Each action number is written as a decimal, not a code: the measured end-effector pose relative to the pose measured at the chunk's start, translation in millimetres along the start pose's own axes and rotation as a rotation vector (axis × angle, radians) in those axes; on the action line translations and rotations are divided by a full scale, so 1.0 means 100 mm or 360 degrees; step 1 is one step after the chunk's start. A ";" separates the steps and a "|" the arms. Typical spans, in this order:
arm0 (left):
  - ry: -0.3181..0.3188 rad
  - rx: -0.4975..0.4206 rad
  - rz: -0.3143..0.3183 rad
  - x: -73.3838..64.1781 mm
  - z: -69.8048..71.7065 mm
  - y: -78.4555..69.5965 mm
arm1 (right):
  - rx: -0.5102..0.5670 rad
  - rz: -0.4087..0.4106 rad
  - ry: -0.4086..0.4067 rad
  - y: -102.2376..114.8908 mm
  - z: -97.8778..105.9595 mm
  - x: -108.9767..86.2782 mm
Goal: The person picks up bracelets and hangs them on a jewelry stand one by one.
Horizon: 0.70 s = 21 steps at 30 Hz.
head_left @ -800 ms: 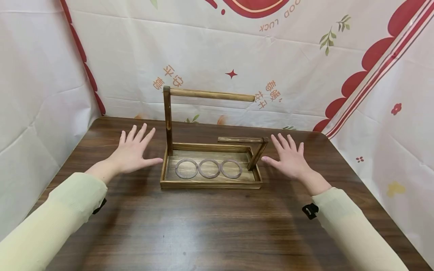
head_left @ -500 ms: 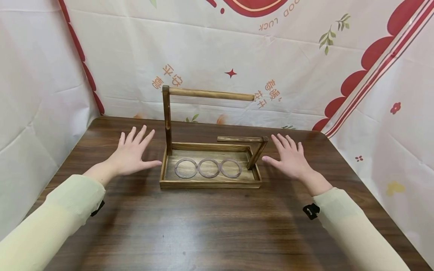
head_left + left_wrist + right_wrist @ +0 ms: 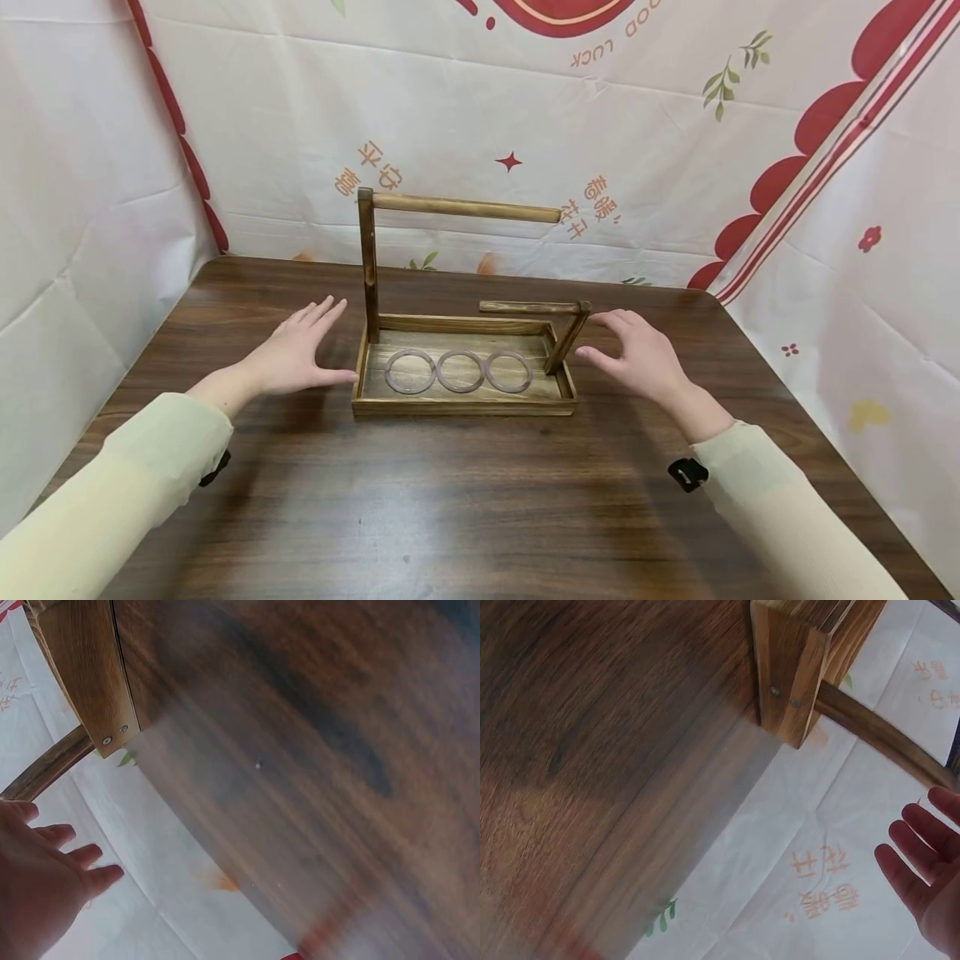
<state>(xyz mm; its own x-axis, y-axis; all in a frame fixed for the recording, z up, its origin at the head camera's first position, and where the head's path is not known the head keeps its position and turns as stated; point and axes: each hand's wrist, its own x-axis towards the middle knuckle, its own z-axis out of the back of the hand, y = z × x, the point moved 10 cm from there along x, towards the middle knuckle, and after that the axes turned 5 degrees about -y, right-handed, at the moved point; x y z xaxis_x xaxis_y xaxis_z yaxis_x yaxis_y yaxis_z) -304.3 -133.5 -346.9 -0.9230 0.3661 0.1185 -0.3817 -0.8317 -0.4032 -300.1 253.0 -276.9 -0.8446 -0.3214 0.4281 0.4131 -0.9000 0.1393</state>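
A shallow wooden tray (image 3: 465, 408) stands mid-table, with a tall L-shaped wooden arm (image 3: 467, 208) rising at its left end and a shorter one (image 3: 568, 337) at its right. Three thin greyish rings, such as this middle ring (image 3: 442, 384), lie flat in a row on the tray's floor. My left hand (image 3: 296, 354) is beside the tray's left end, fingers loosely extended and thumb toward the rim. On the other side, my right hand (image 3: 645, 358) is near the short arm, fingers slightly bent. Neither hand holds anything. In the right wrist view, the tray's end (image 3: 791, 690) shows two screws.
The dark brown wooden table (image 3: 450, 508) runs back to a white printed cloth (image 3: 450, 108) that hangs behind and at both sides. Black bands (image 3: 687, 473) are worn at the wrists, below the light sleeves.
Both hands have turned and lowered, with the fingers drawn closer together than their earlier wide spread. The tray and rings look unmoved.
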 end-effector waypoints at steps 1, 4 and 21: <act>0.0008 -0.0028 0.0000 0.00 -0.02 0.00 | 0.0002 0.0013 -0.0006 0.03 0.00 0.00; 0.0038 -0.0123 -0.0008 -0.01 -0.08 0.00 | 0.0001 0.0053 -0.0036 0.10 0.02 -0.01; 0.0130 -0.0415 -0.0053 -0.11 -0.37 -0.01 | 0.0142 0.0218 0.0110 0.47 -0.13 -0.06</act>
<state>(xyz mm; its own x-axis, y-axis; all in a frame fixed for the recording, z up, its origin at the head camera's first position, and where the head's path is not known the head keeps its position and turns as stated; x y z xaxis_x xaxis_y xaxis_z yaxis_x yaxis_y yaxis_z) -292.1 -121.4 -381.3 -0.8989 0.4330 0.0662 -0.3767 -0.6870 -0.6214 -279.9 208.4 -284.9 -0.7985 -0.4614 0.3866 0.5519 -0.8176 0.1641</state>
